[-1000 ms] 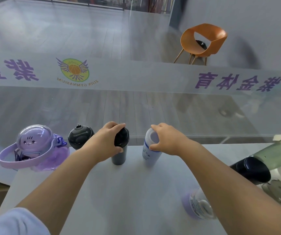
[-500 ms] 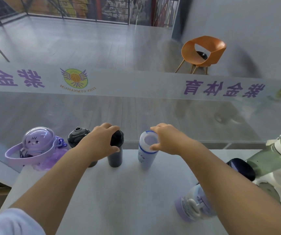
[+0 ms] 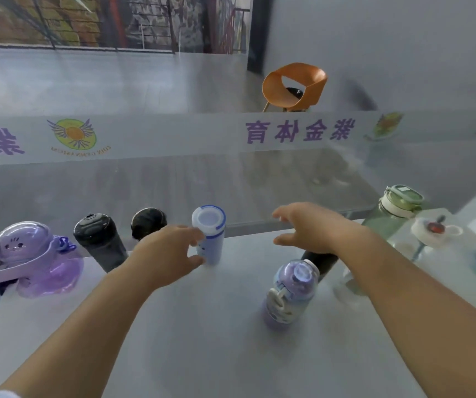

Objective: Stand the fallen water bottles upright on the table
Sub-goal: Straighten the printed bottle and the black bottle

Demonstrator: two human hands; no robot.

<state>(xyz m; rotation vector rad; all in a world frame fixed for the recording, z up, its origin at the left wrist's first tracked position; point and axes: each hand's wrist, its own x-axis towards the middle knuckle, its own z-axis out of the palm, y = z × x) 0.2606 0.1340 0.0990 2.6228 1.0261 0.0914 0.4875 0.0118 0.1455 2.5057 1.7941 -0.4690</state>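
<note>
At the back of the grey table stand a purple dome-lidded bottle, two black bottles and a white bottle with a blue rim. My left hand is at the white bottle's left side, fingers apart, fingertips touching it. My right hand hovers open with spread fingers over a black bottle lying on the table, partly hidden by my wrist. A small purple bottle sits in front of it, lid pointing up and away. A green bottle lies slanted at the right.
A clear container with a white lid sits at the far right. A glass panel with purple lettering runs right behind the table's back edge. An orange chair stands on the floor beyond it.
My left hand has let go of the black bottle and moved right to the white bottle. My right hand left the white bottle and swung right over the lying black bottle. The view turned right.
</note>
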